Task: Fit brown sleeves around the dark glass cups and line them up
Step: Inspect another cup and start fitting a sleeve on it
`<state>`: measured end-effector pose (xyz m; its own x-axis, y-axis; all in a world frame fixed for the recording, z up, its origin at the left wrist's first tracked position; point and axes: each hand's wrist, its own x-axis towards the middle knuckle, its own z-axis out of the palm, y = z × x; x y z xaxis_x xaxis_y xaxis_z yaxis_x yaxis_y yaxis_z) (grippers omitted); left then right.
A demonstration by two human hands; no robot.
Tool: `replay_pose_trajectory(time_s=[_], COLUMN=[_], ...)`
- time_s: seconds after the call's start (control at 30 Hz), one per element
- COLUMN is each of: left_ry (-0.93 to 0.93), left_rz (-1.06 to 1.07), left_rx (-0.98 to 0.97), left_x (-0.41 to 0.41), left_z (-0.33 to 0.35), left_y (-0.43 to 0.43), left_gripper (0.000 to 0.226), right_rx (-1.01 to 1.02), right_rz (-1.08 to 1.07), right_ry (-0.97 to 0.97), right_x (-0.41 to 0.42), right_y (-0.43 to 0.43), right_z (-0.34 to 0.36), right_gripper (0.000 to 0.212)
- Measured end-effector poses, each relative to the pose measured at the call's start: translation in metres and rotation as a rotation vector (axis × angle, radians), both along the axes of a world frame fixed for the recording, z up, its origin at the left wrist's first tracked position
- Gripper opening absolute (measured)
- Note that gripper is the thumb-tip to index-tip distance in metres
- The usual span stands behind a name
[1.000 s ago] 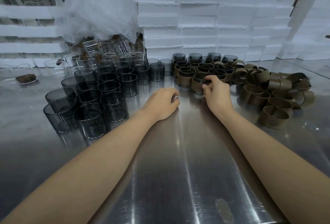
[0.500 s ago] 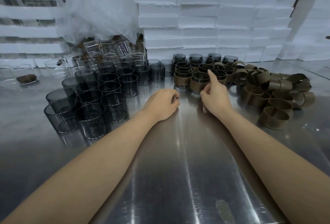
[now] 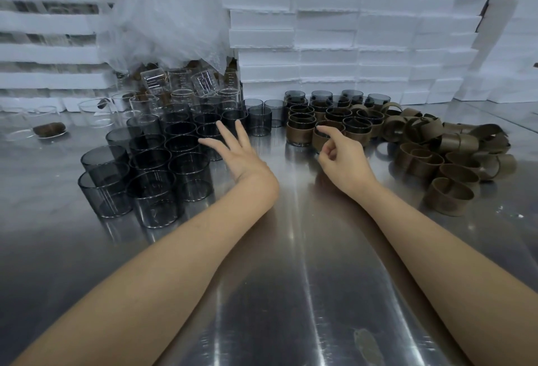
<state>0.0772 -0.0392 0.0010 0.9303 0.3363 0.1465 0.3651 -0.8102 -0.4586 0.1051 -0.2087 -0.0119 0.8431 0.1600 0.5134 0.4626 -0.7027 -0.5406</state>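
Observation:
Several bare dark glass cups stand packed together on the left of the steel table. My left hand hovers beside them with fingers spread straight, holding nothing. Sleeved cups stand in rows at centre back. My right hand hangs just in front of the nearest sleeved cup, fingers loosely curled and holding nothing, the forefinger tip close to its rim. A heap of loose brown sleeves lies on the right.
White foam blocks are stacked along the back. A crumpled plastic bag hangs over clear glass cups at back left. A brown smudge marks the bare steel table near me.
My left hand has opened from a fist and risen toward the bare dark cups. My right hand has drawn back from the sleeved cup it was touching.

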Motion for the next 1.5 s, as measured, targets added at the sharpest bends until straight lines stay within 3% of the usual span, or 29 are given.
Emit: replay_pose_trajectory(time_s=[0.13,0.23,0.47,0.57,0.63,0.73,0.8,0.87,0.97,1.17,1.23,1.3,1.4,1.5], left_ry=[0.042,-0.04,-0.378,-0.388,-0.476,-0.625,-0.489,-0.306,-0.265,-0.365,-0.342,-0.313,-0.319,-0.411], left_rz=[0.066,-0.03,-0.555,-0.868,-0.985,-0.822,-0.589,-0.474,-0.53,-0.523,-0.562,-0.693,-0.917,-1.01], left_rx=[-0.083,-0.064,-0.14,-0.261,-0.419,-0.767,-0.994,-1.091,-1.033,-1.313,-1.322,-1.272,-1.264,-1.479], left_x=[-0.003,-0.007,-0.006,-0.002,-0.002,0.0,0.005,0.011,0.012,0.015,0.014,0.011,0.005,0.003], left_z=[0.003,0.001,-0.009,-0.007,-0.005,-0.008,-0.012,-0.013,-0.013,-0.013,-0.013,-0.013,-0.011,-0.008], left_y=[0.002,-0.002,-0.014,-0.008,-0.004,-0.003,0.001,0.007,0.007,0.007,0.008,0.007,0.004,0.0], left_gripper=[0.064,0.064,0.069,0.079,0.074,0.071,0.076,0.064,0.045,0.054,0.063,0.057,0.057,0.057], right_rx=[-0.015,-0.02,-0.077,-0.104,-0.09,-0.004,0.021,0.023,-0.016,-0.046,0.007,0.096,0.261,0.282], right_rz=[0.01,0.027,0.094,0.12,0.103,0.107,0.122,0.137,0.11,0.087,0.087,0.102,0.13,0.111], right_ry=[-0.009,-0.02,0.01,0.084,0.114,0.186,0.23,0.259,0.249,0.208,0.228,0.225,0.075,-0.141], right_x=[0.001,0.0,-0.005,-0.004,-0.002,-0.002,-0.003,-0.003,-0.002,-0.006,-0.007,-0.009,-0.01,-0.012], right_y=[0.0,0.001,0.003,0.003,0.005,0.008,0.01,0.011,0.011,0.012,0.013,0.013,0.012,0.016], right_z=[0.0,0.001,0.004,0.005,0.004,0.002,0.001,0.0,0.0,0.003,0.003,0.003,0.006,0.01], right_gripper=[0.053,0.049,0.04,0.05,0.056,0.063,0.068,0.073,0.081,0.066,0.061,0.06,0.062,0.067])
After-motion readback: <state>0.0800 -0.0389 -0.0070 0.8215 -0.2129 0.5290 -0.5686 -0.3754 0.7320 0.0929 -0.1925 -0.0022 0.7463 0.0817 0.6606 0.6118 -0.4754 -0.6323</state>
